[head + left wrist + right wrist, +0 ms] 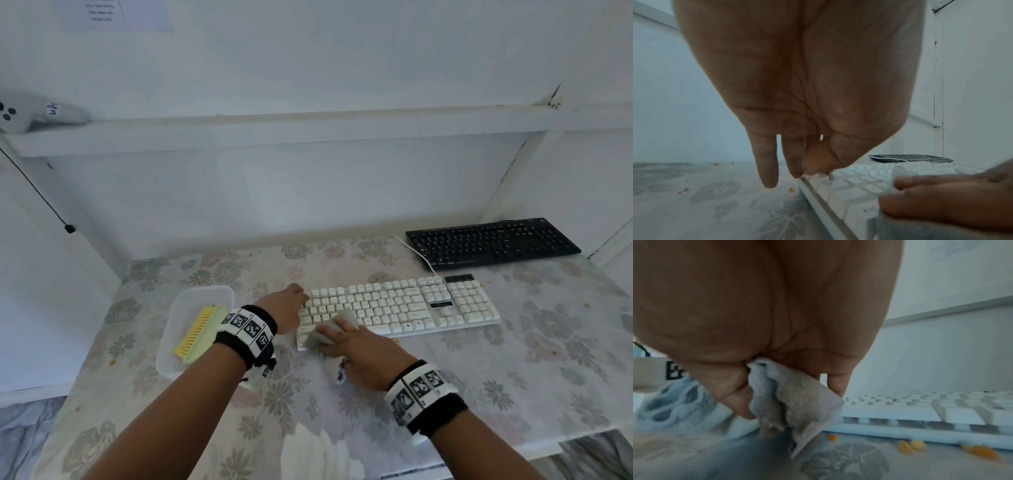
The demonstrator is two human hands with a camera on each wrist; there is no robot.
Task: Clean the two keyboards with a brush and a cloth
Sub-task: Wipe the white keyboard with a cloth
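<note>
Two keyboards lie on the floral-covered desk [513, 359]: the white plastic keyboard [404, 306] sits directly under both hands, while the black keyboard [493, 242] rests well beyond the right hand, near the back wall, probably awaiting its turn. The right hand [356, 346] grasps a crumpled grey cloth [795, 400], its thumb curled round the bunched cloth and its fingers pressing it onto the white keyboard's near-left keys to wipe them. The left hand [284, 306] is released, its straight fingers [766, 162] pressing the keyboard's left edge, apparently to steady it against the rubbing. Left of the left hand, a yellow-bristled green brush [200, 334] lies parked in a clear plastic tub [205, 293]. Orange crumbs [910, 446] dot the desk beside the right hand.
</note>
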